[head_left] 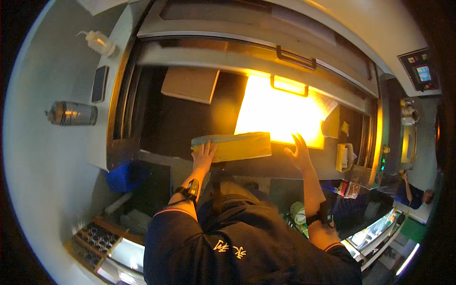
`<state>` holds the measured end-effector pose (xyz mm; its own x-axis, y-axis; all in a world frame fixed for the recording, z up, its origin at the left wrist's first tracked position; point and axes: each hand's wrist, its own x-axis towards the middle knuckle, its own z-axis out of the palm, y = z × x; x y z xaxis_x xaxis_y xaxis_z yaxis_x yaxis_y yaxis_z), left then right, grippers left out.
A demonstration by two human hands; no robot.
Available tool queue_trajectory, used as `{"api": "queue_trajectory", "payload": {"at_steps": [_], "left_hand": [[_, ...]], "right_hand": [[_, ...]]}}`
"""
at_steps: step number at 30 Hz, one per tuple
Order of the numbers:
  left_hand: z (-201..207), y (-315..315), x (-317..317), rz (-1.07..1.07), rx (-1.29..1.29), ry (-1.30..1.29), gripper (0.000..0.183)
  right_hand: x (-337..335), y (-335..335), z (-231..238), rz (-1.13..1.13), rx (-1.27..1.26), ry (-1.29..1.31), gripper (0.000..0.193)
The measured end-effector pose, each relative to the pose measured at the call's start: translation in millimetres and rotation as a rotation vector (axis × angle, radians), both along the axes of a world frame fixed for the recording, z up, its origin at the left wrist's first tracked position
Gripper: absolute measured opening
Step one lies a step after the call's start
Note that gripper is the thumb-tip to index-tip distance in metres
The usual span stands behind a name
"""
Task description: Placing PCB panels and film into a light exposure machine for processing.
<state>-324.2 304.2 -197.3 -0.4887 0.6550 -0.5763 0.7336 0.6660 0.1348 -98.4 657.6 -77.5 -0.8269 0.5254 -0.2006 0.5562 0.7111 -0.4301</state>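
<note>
left hand (203, 156) flat on folded sheet (232, 146), right hand (299, 153) spread on machine bed (285, 164)

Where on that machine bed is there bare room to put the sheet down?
The dark bed between the brown board and the yellow sheet under the left hand looks bare. The right end, past the right hand, is crowded with small packets.

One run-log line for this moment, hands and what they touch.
left hand: flat on yellow sheet stack | right hand: open, on lit machine bed | cardboard piece: further back
</note>
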Motion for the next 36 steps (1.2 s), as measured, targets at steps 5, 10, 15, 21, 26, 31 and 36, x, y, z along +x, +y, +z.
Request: {"api": "queue_trajectory", "payload": {"at_steps": [5,10,15,21,26,31,36], "left_hand": [[8.3,6.2,-5.0,0.007,-0.062,-0.049,0.086],[-9.1,-21.5,-11.1,0.398,0.458,-0.293,0.079],[2.7,-47.4,-29.0,0.709,0.803,-0.788,0.069],[51.6,-65.5,-5.7,0.754,0.375,-1.153,0.059],[86.0,-87.1,49.7,0.896,0.817,-1.483,0.048],[215.2,-86.6,25.3,0.675,1.768,-1.354,0.058],[336.3,-51.5,10.1,0.612,1.824,-1.596,0.089]], "right_hand": [[-93.5,14.4,0.7,0.009,0.061,0.248,0.067],[-81.4,-29.2,-20.5,0.125,0.254,-0.232,0.058],[-44.7,-82.1,-20.0,0.061,0.186,-0.480,0.046],[13.0,-152.2,4.8,-0.036,0.007,-0.578,0.045],[64.5,-200.3,90.4,-0.029,0.101,-0.469,0.045],[53.6,-206.3,243.8,0.003,0.312,-0.320,0.046],[59.1,-185.4,296.2,0.003,0.640,0.492,0.044]]}}
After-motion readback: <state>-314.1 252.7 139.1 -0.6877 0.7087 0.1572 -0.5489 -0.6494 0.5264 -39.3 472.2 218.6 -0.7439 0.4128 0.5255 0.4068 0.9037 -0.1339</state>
